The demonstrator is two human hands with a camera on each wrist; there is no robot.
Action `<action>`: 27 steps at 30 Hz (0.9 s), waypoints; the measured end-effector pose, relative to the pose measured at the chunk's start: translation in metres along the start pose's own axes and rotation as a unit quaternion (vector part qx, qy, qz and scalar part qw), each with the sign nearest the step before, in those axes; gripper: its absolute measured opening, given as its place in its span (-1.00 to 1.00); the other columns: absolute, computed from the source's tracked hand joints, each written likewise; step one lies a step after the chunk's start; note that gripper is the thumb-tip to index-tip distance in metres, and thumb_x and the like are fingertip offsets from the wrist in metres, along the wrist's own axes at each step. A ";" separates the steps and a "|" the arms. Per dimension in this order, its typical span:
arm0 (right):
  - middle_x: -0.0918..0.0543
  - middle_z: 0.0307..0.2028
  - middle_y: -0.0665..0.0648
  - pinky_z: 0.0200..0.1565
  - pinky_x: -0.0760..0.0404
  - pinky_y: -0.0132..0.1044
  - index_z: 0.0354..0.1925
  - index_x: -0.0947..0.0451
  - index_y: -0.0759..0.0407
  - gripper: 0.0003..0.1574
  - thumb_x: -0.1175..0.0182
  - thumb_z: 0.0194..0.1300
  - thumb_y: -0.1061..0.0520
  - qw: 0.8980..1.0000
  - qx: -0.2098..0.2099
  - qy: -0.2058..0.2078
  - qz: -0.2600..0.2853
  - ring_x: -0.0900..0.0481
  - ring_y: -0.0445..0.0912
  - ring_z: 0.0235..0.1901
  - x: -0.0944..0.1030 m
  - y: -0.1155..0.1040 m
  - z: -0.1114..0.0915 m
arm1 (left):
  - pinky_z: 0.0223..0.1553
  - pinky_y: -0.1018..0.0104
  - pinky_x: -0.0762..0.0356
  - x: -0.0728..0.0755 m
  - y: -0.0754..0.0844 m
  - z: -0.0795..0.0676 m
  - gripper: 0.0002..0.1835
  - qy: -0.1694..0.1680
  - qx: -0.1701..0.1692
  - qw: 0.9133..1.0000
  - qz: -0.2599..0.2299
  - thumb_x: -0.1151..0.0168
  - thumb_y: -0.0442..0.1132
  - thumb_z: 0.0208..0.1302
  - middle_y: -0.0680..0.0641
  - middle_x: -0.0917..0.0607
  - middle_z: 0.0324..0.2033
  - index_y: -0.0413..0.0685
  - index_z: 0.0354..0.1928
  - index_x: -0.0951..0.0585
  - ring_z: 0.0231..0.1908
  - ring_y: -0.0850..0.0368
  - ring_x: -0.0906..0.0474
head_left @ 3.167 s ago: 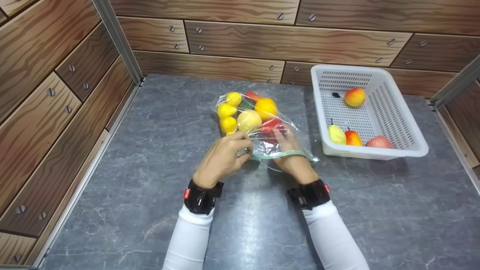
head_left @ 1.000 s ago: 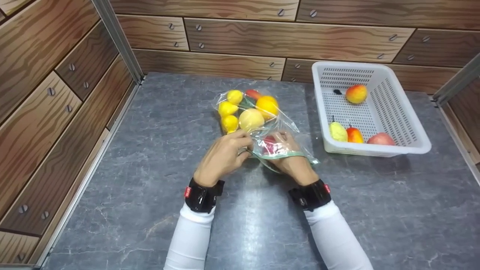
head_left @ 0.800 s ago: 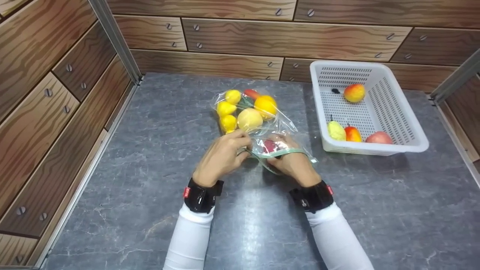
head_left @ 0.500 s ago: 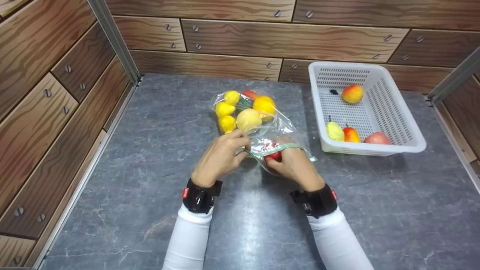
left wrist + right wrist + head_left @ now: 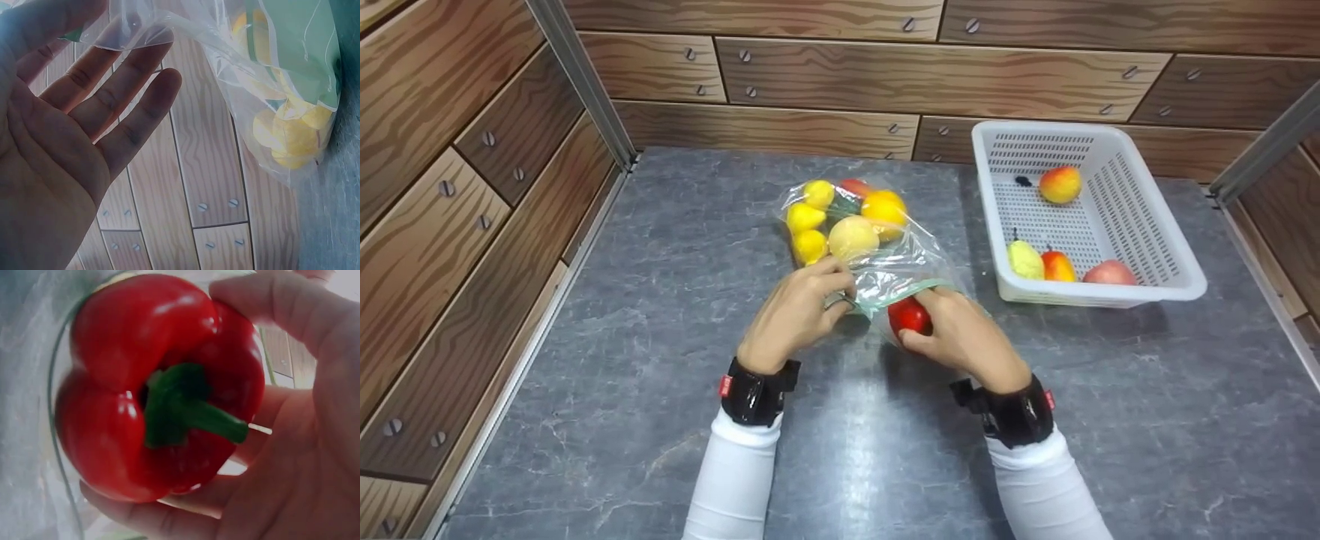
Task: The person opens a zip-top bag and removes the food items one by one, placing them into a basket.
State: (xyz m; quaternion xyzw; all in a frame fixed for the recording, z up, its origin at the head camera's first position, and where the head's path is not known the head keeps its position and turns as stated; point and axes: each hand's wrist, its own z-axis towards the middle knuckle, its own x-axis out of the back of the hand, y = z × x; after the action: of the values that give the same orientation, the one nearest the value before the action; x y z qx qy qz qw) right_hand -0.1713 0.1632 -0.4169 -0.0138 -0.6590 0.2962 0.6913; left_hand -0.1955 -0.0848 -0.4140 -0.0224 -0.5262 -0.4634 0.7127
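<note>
On one table (image 5: 660, 442), at far right, one basket (image 5: 1191, 294); left of it, one bag (image 5: 885, 279) with its seal on the near side. Nearer, left hand (image 5: 795, 311), pinching the bag's edge between thumb and index, other three fingers apart; right hand (image 5: 964, 334), fingers curled round one red pepper (image 5: 907, 319) at the bag's mouth. Inside the bag, one orange (image 5: 885, 208), one pale fruit (image 5: 853, 238), at least three yellow fruits (image 5: 806, 217). Inside the basket, four fruits (image 5: 1060, 185) and, smallest, one black thing (image 5: 1023, 181).
</note>
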 end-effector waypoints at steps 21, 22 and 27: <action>-0.68 0.18 0.23 0.04 -0.70 0.11 0.24 -0.58 0.19 -0.34 -0.41 0.16 0.10 0.990 0.106 -0.016 0.088 -0.68 0.13 0.04 0.038 0.013 -0.019 | -0.09 0.27 -0.66 0.007 -0.005 -0.003 -0.84 0.010 0.014 1.000 -0.012 -0.49 -0.40 0.15 0.05 -0.70 -0.18 -0.02 -0.28 -0.70 -0.18 0.07 -0.66; -0.67 0.18 0.23 0.05 -0.69 0.12 0.24 -0.58 0.18 -0.33 -0.42 0.16 0.10 0.989 0.110 -0.015 0.095 -0.67 0.13 0.06 0.040 0.014 -0.020 | -0.09 0.27 -0.66 0.007 -0.005 -0.003 -0.84 0.010 0.015 1.000 -0.013 -0.49 -0.40 0.15 0.05 -0.70 -0.19 -0.02 -0.28 -0.71 -0.18 0.07 -0.66; -0.64 0.24 0.22 0.07 -0.67 0.14 0.28 -0.57 0.15 -0.30 -0.46 0.15 0.14 0.986 0.119 -0.003 0.121 -0.64 0.15 0.12 0.049 0.020 -0.028 | -0.07 0.29 -0.65 0.006 -0.005 -0.003 -0.84 0.008 0.020 1.000 -0.013 -0.48 -0.39 0.16 0.06 -0.70 -0.18 -0.01 -0.28 -0.71 -0.17 0.09 -0.66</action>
State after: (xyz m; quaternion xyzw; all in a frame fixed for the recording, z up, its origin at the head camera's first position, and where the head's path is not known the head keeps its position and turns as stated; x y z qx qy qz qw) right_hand -0.1559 0.2108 -0.3846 -0.0105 -0.6146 0.4536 0.6453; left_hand -0.1966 -0.0924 -0.4130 0.0027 -0.5303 -0.4623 0.7106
